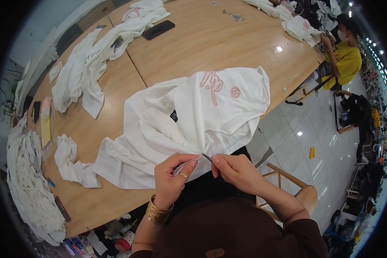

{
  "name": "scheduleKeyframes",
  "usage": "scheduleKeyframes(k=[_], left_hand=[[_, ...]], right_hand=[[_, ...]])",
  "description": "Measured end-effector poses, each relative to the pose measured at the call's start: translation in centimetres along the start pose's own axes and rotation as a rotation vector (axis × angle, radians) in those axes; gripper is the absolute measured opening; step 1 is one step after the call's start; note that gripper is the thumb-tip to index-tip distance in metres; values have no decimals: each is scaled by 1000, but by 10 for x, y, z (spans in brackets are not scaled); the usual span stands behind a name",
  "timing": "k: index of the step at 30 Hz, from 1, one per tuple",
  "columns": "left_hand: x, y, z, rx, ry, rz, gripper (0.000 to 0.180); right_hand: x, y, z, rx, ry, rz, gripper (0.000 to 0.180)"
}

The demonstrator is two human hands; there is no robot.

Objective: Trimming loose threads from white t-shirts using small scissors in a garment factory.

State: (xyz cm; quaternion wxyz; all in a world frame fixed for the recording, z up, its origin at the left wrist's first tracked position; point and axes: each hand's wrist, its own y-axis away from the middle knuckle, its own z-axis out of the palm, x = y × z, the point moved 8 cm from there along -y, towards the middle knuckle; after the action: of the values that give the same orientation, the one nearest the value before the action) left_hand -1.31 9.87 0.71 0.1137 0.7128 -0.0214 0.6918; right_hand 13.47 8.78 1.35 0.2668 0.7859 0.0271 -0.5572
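A white garment [155,124] with raised pink lettering lies spread over the near table edge, its lower part hanging toward my lap. My left hand [170,176], with a ring and gold bangles at the wrist, pinches a fold of its fabric between thumb and fingers. Close beside that pinch, my right hand [238,170] grips a thin dark pointed tool [207,157]. The tool's tip meets the cloth at my left fingertips; its exact kind is hidden by my fingers. A small black label [173,115] shows inside the garment's opening.
The wooden table [193,43] carries another white garment [84,64], a black phone [158,30] and a heap of white cloth [30,180] at left. A wooden stool [305,198] stands right. A person in yellow [348,60] sits at the far right.
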Motion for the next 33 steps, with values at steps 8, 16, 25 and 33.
scheduleKeyframes(k=[8,16,25,33], left_hand=[[-2,-1,-2,7,47,-1,13],[-4,-2,-2,6,78,-38,14],[-17,2,12,-84,59,-127,13],[-2,-10,-10,21,-58,83,9]], right_hand=[[-2,4,-5,5,-17,13,46],[0,1,-1,-24,3,23,47],[20,-15,-10,183,-404,69,44],[-2,-20,-18,275,456,-403,14]])
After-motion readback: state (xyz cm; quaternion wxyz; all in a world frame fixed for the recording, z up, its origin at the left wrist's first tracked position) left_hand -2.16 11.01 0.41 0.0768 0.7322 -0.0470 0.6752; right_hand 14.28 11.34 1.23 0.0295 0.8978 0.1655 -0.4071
